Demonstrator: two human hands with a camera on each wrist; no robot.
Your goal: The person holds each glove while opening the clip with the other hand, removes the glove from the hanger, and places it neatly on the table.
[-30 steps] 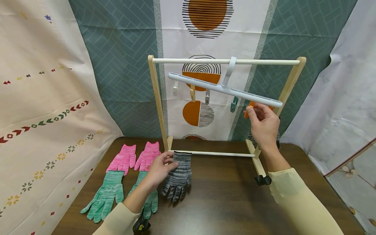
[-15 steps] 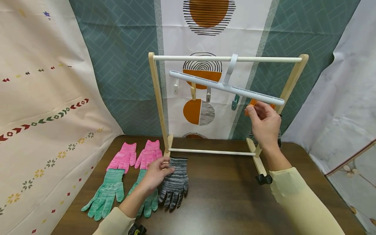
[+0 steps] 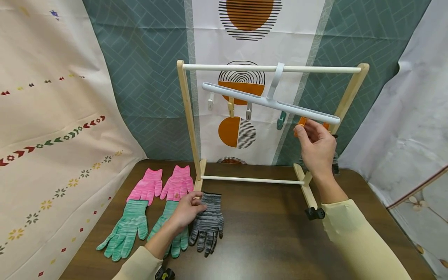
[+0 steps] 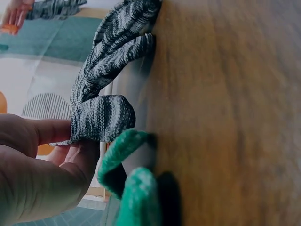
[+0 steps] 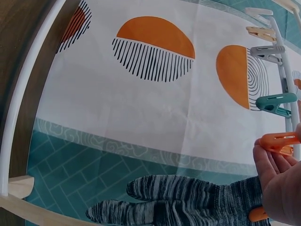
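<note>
A black-and-grey striped knit glove (image 3: 209,225) hangs from my left hand (image 3: 188,212), fingers downward, low over the table. In the left wrist view, thumb and fingers pinch this glove (image 4: 101,117) at its side. My right hand (image 3: 318,149) pinches an orange clothespin (image 3: 302,122) near the low right end of a pale hanger (image 3: 241,94). The right wrist view shows another striped glove (image 5: 193,202) hanging at a second orange clothespin (image 5: 258,214), beside that hand. The hanger tilts down to the right on a rack's top bar (image 3: 231,67).
White, yellow, grey and teal clothespins (image 3: 281,120) hang farther left along the hanger. Two pink gloves (image 3: 147,184) and two green gloves (image 3: 127,227) lie at the table's left. The rack's wooden legs (image 3: 304,186) and low bar (image 3: 252,179) stand at the back.
My left hand has moved the striped glove down and slightly left, away from the rack's low bar. The right hand keeps its hold on the orange clothespin.
</note>
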